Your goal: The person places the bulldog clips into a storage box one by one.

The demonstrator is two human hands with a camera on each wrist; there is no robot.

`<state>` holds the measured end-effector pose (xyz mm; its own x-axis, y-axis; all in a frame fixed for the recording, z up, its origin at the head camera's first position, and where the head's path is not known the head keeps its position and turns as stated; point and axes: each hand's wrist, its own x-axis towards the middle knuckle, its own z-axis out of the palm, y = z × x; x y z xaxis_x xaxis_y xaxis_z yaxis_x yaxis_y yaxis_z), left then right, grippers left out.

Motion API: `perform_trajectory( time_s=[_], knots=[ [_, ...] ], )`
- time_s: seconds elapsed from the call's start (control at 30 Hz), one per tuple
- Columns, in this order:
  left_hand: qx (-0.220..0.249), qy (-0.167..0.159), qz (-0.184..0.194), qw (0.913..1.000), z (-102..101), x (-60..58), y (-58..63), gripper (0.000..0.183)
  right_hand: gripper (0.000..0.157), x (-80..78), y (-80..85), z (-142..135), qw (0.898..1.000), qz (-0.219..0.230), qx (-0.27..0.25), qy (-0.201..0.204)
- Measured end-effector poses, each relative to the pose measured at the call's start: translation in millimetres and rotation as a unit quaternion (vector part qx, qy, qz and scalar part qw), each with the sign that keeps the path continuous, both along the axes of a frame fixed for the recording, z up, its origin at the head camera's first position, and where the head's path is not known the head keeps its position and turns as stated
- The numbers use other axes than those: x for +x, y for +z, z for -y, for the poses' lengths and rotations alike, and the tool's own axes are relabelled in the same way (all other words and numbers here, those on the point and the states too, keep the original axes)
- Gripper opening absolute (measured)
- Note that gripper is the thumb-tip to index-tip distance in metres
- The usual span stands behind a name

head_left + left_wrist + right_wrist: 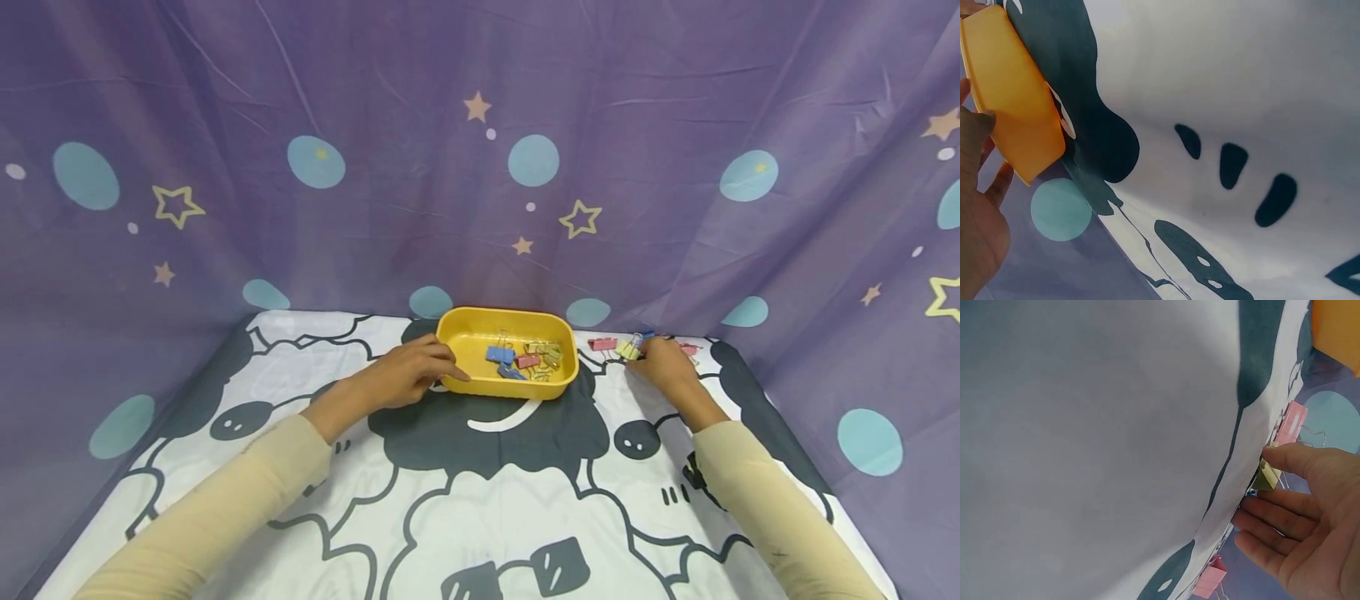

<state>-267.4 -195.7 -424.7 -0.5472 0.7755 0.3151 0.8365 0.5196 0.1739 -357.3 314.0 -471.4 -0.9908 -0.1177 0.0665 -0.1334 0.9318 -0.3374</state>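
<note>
At its left end, the yellow tray (502, 389) is gripped by my left hand (411, 371), with a finger lying along the front rim. In the left wrist view the thumb (982, 122) presses the tray's outer wall. Several blue, pink and yellow binder clips (527, 361) lie inside, mostly toward the right. To the right of the tray, my right hand (666, 367) pinches a yellow binder clip (1266, 477) between thumb and forefinger, low at the cloth. A blue binder clip (647, 335) shows just behind that hand, partly hidden.
One pink binder clip (602, 343) sits between the tray and my right hand; another pink binder clip (1211, 577) is on the hand's far side. A white cloth (517, 517) with dark sheep drawings covers the table. A purple curtain (420, 208) hangs right behind the tray.
</note>
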Motion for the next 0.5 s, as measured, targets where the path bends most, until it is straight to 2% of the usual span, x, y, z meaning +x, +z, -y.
perform_trajectory(
  time_s=[0.03,0.13,0.5],
  knots=[
    [0.0,-0.002,-0.002,1.0,0.4,-0.2,0.0,0.055,0.021,11.3,12.1,8.8,1.0,-0.003,0.005,0.001],
    [-0.001,-0.004,-0.007,1.0,1.5,-0.6,-0.2,0.055,0.022,24.9,25.8,22.3,1.0,-0.008,0.023,-0.001],
    [-0.009,-0.006,-0.001,0.9999,1.9,-0.3,-2.1,0.055,0.024,28.2,21.9,29.3,0.997,-0.02,0.07,0.003]
  ],
)
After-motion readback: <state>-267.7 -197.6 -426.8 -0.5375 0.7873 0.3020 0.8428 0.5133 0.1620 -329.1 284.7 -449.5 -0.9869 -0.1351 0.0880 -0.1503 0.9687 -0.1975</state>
